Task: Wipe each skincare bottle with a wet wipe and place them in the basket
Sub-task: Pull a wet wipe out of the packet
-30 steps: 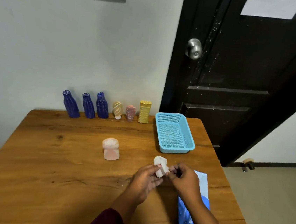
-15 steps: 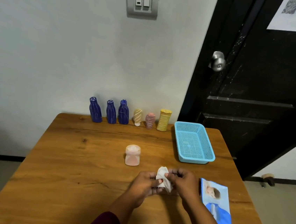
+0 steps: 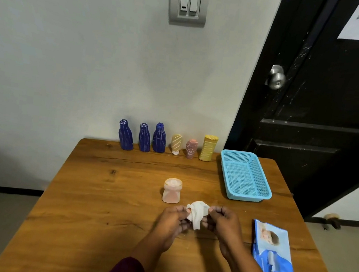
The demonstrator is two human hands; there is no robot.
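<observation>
Both hands point(image 3: 198, 221) pinch the wipe point(image 3: 197, 213), spreading it for the pink bottle point(image 3: 172, 190) just beyond; basket point(image 3: 263, 193) unfilled.

I work from one view, the wide-angle camera on the person's head. It looks forward and down over the near edge of the counter point(image 3: 92, 193), facing the wall point(image 3: 71, 58) and the door point(image 3: 332, 107) to the right. The left hand point(image 3: 171, 221) and right hand point(image 3: 223, 224) sit close below the lens at bottom centre. The row of bottles point(image 3: 159, 138) at the counter's far edge is well off, and the light switch point(image 3: 188, 2) tops the frame.
</observation>
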